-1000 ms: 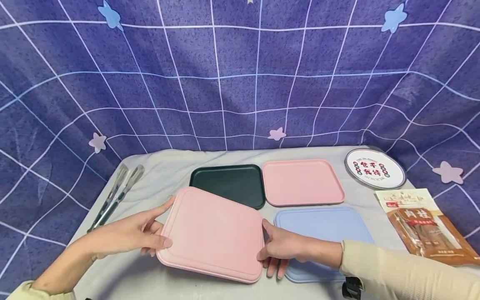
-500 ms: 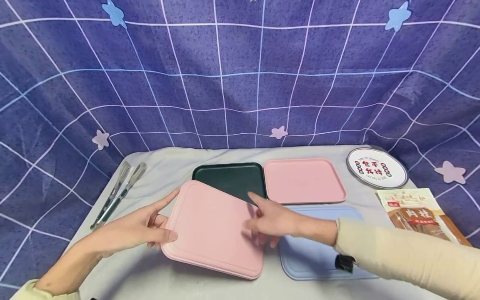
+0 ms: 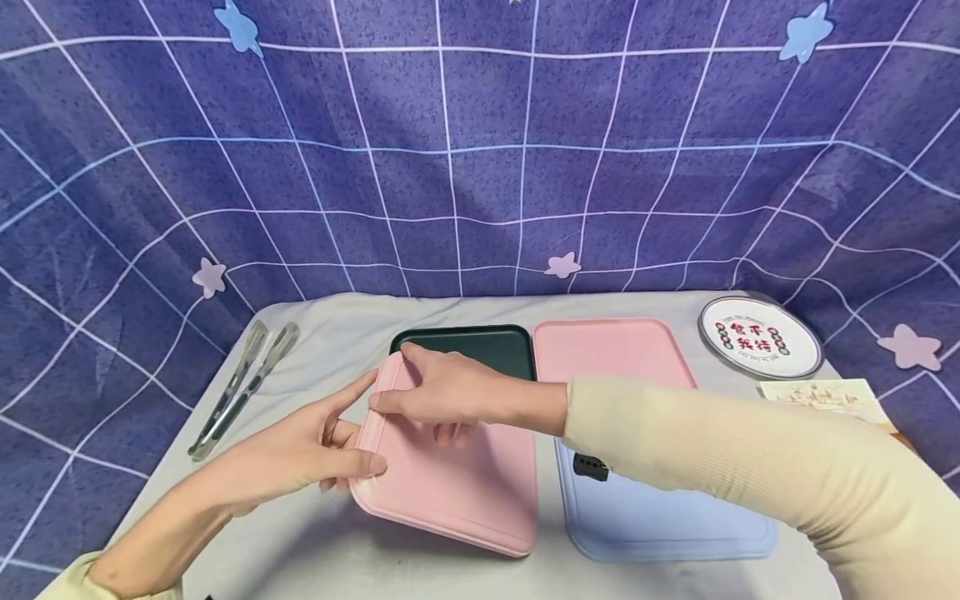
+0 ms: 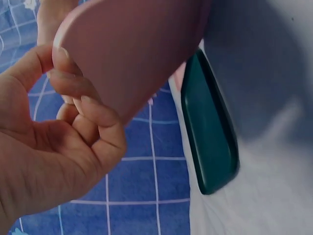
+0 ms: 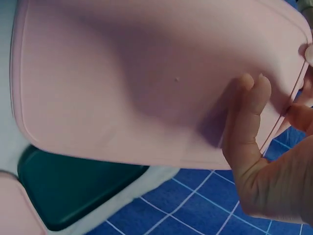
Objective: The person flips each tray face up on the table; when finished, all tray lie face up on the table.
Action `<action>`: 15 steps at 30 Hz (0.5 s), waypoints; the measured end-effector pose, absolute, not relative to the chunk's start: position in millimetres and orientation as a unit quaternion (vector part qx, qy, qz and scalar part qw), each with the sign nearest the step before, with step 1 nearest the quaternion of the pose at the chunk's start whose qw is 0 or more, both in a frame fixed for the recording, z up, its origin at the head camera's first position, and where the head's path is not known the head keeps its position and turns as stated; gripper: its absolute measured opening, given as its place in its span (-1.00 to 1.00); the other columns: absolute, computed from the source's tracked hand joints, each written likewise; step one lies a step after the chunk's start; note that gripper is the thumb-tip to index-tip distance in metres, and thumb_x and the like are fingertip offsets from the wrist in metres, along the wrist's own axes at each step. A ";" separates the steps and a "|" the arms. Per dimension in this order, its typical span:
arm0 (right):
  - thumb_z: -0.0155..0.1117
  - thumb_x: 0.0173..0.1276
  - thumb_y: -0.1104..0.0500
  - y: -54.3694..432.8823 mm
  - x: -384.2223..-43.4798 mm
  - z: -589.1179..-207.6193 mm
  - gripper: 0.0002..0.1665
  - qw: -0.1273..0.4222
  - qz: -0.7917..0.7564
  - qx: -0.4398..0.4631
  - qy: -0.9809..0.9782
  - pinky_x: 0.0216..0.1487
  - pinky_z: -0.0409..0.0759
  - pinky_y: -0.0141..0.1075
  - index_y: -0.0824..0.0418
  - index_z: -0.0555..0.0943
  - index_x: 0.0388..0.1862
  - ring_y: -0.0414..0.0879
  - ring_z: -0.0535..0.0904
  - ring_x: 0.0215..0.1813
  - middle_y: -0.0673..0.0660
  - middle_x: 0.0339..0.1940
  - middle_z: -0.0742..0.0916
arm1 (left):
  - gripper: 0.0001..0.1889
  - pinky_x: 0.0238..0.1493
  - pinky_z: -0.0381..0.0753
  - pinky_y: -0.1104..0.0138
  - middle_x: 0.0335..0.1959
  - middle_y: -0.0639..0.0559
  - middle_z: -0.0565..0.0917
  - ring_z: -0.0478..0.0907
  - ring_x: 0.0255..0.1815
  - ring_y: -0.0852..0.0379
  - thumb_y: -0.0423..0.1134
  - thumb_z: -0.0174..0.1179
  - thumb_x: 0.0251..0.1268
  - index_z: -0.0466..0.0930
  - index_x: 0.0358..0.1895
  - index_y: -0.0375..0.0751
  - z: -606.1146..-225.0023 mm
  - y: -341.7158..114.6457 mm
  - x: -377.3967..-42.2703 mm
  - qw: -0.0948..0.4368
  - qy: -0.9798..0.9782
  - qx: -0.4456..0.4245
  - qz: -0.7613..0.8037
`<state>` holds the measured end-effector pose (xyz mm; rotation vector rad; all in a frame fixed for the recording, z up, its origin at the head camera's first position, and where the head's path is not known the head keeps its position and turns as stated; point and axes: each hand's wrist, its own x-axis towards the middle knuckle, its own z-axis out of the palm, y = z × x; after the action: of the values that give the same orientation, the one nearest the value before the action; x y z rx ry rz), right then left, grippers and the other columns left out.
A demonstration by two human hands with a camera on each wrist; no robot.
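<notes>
A pink rectangular tray [image 3: 465,492] with rounded corners is held tilted over the table, its ridged face up. My left hand [image 3: 300,442] grips its left edge, thumb on top and fingers beneath, and the left wrist view shows this grip on the tray [image 4: 127,54] from below. Across the tray reaches my right hand [image 3: 457,392], its thumb and index finger at the far left corner and edge. In the right wrist view, a thin seam runs along the tray's edge near these fingers. The other right fingers curl just over the surface, casting a shadow there.
Behind lie a dark green tray [image 3: 480,343], partly covered, and another pink tray [image 3: 615,350]. At right is a blue rectangular piece [image 3: 675,533] under my sleeve. Tongs [image 3: 240,392] lie at left; a white plate [image 3: 761,337] and a partly hidden food packet [image 3: 825,396] at right.
My right hand has let go of the tray's right edge and swept left across it to the far left corner. My left hand keeps its hold and has shifted slightly right.
</notes>
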<state>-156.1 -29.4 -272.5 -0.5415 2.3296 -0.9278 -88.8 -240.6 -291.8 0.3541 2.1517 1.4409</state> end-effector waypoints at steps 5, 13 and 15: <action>0.31 0.29 -0.32 -29.4 -155.2 -260.9 0.05 0.294 -0.309 -0.202 0.882 -0.55 0.67 -0.18 -0.04 0.07 0.61 -0.01 0.67 -0.59 0.09 -0.45 0.73 | 0.17 -0.53 0.46 0.38 -0.56 0.14 0.54 0.45 -0.57 0.27 -0.23 0.35 0.26 -0.47 0.64 -0.06 -285.8 -228.4 -86.4 0.261 0.790 0.118 0.541; 0.28 0.30 -0.31 -34.9 -152.0 -239.5 -0.22 0.303 -0.234 -0.182 0.906 -0.55 0.68 -0.18 0.05 0.27 0.30 0.05 0.70 -0.59 0.20 -0.40 0.73 | 0.19 -0.53 0.51 0.35 -0.59 0.13 0.55 0.49 -0.58 0.25 -0.19 0.40 0.22 -0.42 0.64 -0.08 -278.5 -211.3 -80.2 0.234 0.803 0.108 0.537; 0.28 0.30 -0.31 -36.0 -152.1 -235.4 -0.20 0.302 -0.216 -0.177 0.911 -0.54 0.69 -0.17 0.10 0.27 0.30 0.06 0.71 -0.58 0.24 -0.42 0.74 | 0.20 -0.54 0.51 0.34 -0.60 0.13 0.55 0.50 -0.59 0.24 -0.19 0.40 0.22 -0.44 0.64 -0.13 -276.7 -208.1 -79.1 0.227 0.805 0.113 0.536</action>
<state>-152.1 -36.0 -235.4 -0.4693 2.4171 -0.5741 -79.1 -208.1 -276.7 0.3123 2.2187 1.4755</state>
